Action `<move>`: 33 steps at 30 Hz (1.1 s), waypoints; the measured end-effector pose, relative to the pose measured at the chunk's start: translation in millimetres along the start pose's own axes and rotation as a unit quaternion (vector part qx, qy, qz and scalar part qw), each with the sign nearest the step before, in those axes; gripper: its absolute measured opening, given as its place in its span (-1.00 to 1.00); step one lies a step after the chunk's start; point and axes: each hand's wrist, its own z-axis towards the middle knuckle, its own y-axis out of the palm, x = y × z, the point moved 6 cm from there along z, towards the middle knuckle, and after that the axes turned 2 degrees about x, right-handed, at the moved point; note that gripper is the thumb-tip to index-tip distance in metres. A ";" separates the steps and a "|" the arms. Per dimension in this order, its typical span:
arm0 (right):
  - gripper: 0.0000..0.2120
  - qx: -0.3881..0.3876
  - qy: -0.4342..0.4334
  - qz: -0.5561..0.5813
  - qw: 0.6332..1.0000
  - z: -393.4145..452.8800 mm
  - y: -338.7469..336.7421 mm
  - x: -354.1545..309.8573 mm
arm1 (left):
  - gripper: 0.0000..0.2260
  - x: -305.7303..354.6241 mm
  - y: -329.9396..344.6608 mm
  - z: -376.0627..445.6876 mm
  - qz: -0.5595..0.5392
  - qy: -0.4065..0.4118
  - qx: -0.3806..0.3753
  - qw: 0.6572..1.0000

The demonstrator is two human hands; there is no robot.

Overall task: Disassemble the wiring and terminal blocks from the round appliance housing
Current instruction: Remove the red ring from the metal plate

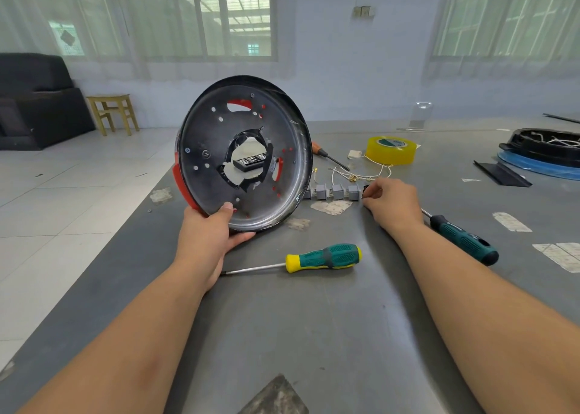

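My left hand (209, 230) grips the lower rim of the round black and red appliance housing (213, 150), holding it upright on edge above the grey table (314, 319). Its inner face, with a large centre hole, is turned to me. To its right a row of grey terminal blocks (337, 191) lies on the table, with thin white wires (361, 175) behind them. My right hand (389, 200) rests on the table at the right end of that row, its fingers curled round a small dark part (365, 190).
A green and yellow screwdriver (323, 257) lies in front of the housing, a dark green one (464, 241) under my right forearm, an orange-handled one (329, 156) behind. A yellow tape roll (390, 150) and another black housing on a blue ring (546, 153) stand at the right.
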 end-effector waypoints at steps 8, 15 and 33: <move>-0.76 0.004 -0.002 0.063 0.998 -11.9 -9.3 3.1 | -0.73 1.2 0.7 -0.4 -0.015 -0.007 -0.003 1.000; -0.86 0.070 -0.010 0.142 0.987 -40.7 -23.4 -7.0 | -0.75 4.3 2.2 -4.1 -0.023 -0.008 -0.024 0.999; -0.59 -0.060 -0.054 -0.127 0.989 -25.7 -1.1 -1.0 | -0.87 6.9 1.0 -9.9 -0.054 -0.011 -0.027 0.998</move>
